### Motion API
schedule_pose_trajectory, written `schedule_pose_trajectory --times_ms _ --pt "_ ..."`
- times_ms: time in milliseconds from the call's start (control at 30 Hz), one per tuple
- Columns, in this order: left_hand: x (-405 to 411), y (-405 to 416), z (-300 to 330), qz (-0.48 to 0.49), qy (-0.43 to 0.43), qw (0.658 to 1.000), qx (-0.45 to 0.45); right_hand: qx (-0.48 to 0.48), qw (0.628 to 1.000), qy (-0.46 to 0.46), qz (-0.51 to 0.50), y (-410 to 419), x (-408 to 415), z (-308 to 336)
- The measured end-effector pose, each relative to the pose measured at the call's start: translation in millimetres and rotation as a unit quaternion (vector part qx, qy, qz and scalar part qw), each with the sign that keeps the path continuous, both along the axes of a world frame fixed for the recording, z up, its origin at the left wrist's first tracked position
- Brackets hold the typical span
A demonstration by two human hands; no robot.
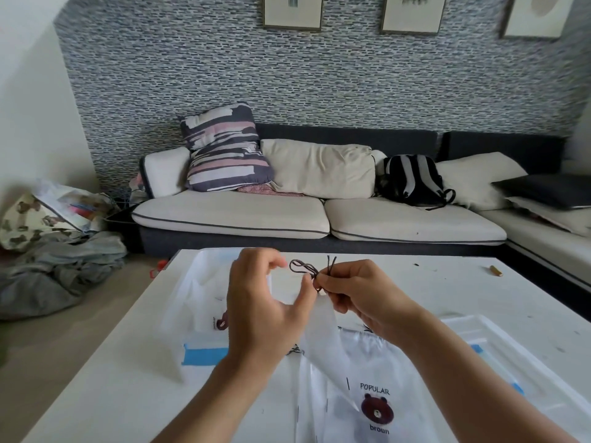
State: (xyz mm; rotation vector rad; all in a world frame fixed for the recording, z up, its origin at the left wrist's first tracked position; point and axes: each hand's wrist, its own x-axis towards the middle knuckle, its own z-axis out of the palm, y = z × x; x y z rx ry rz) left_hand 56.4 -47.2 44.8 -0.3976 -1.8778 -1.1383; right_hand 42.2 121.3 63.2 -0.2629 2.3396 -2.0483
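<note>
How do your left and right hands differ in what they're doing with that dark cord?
The right hand pinches the dark cord by its knot; the left hand arches beside the loop, its forefinger clear of it. The right hand's fingers are bunched tight, the left hand's loosely curved. Both are raised above the white table.
</note>
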Motion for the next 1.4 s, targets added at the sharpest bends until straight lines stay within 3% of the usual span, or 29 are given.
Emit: schedule_pose_trajectory --times_ms 67,133,267,467,600,733,900,967,1033,1100,1167,1300,1400 --pt "2 3 0 0.015 0.116 0.988 -0.104 0.002 1.000 0.004 0.006 -1 0 1" --pt "0 4 -3 0.023 0.126 0.979 -0.157 0.002 1.000 0.011 0.014 -3 1 2" --pt "-5 2 -7 -0.008 0.037 0.992 -0.123 0.007 0.999 0.027 0.018 -3 2 3" --pt "-4 1 1 -0.137 -0.064 0.987 -0.048 -0.002 0.998 0.031 0.050 2 3 6" --pt "-6 -4 8 -0.247 -0.231 0.940 0.045 0.024 0.997 0.038 0.061 7 3 6" --pt "-10 -9 9 -0.277 -0.289 0.912 0.086 0.054 0.995 0.040 0.080 10 5 9" --pt "-13 -14 8 -0.285 -0.329 0.895 0.098 0.176 0.980 0.066 0.062 12 9 20" --pt "-16 -15 6 -0.250 -0.322 0.912 0.041 0.235 0.967 0.086 0.037 10 11 22" --pt "-14 -13 3 -0.218 -0.320 0.922 -0.020 0.306 0.943 0.130 0.008 5 12 24" --pt "-11 -8 3 -0.214 -0.339 0.916 -0.023 0.368 0.911 0.183 -0.015 2 13 24" --pt "-10 -6 4 -0.243 -0.380 0.892 0.032 0.408 0.884 0.227 -0.029 -1 12 23" --pt "-4 -4 10 -0.346 -0.498 0.743 0.283 0.413 0.864 0.286 -0.037 -4 11 23" --pt "-4 -5 12 -0.370 -0.515 0.696 0.337 0.388 0.858 0.333 -0.038 1 6 21"
